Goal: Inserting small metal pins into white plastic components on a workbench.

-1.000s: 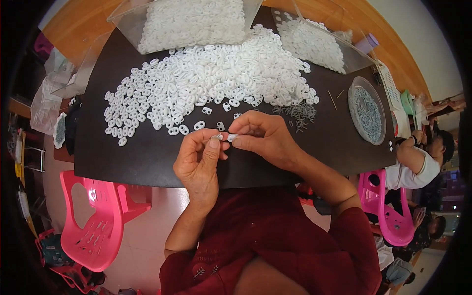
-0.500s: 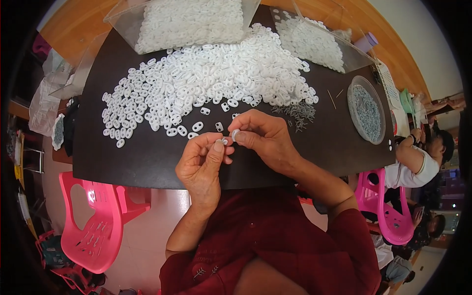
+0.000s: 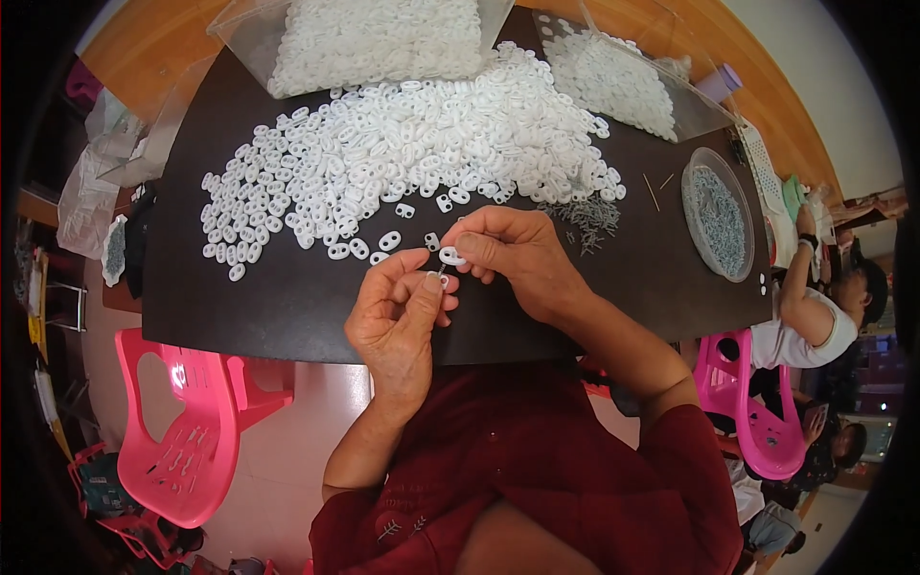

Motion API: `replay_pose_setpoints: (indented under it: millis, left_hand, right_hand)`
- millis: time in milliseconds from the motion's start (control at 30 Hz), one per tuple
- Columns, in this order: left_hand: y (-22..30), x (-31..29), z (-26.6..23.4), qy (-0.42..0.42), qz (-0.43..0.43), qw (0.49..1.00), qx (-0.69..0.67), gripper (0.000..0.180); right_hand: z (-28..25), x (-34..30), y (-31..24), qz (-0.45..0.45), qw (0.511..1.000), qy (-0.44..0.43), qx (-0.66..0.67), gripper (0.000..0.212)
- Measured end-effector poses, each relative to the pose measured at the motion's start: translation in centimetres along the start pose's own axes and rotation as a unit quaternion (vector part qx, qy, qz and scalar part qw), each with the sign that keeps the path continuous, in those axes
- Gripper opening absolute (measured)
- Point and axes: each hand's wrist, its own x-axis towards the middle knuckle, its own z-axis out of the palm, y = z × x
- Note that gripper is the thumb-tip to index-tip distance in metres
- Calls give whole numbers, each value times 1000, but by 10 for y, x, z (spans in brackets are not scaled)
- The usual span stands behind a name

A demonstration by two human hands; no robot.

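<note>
Both hands (image 3: 393,321) (image 3: 527,261), nearly closed, each pinch a small white piece (image 3: 450,256).

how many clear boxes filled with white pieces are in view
2: the left box, top centre, cut off by the picture's upper edge, and the right box, toward the upper right. Others could be hidden.

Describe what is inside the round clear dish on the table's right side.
The round clear dish holds a heap of slim grey pieces. The upper ones show; whatever lies beneath them is covered.
</note>
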Motion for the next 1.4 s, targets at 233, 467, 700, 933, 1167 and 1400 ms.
replay_pose_setpoints:
  millis: [233, 467, 700, 933, 1167, 1400]
  left_hand:
    - [-1, 1, 0, 1, 0, 1000, 6, 21]
    - [-5, 2, -2, -2, 12, 1000, 8, 21]
    - [-6, 1, -2, 10, 35, 999, 23, 22]
    - [-6, 0, -2, 24, 41, 998, 34, 22]
    - [-9, -1, -1, 28, 53, 997, 57, 21]
    - [-11, -2, -1, 34, 56, 997, 47, 22]
  right_hand:
    - [6, 1, 2, -48, 999, 14, -16, 13]
    - [12, 1, 3, -89, 994, 25, -61, 12]
    - [12, 4, 4, -86, 994, 17, -70, 11]
    - [14, 3, 3, -70, 995, 19, -69, 11]
    - [18, -1, 8, -132, 979, 47, -151, 11]
    - [18, -5, 7, -181, 950, 49, -249, 14]
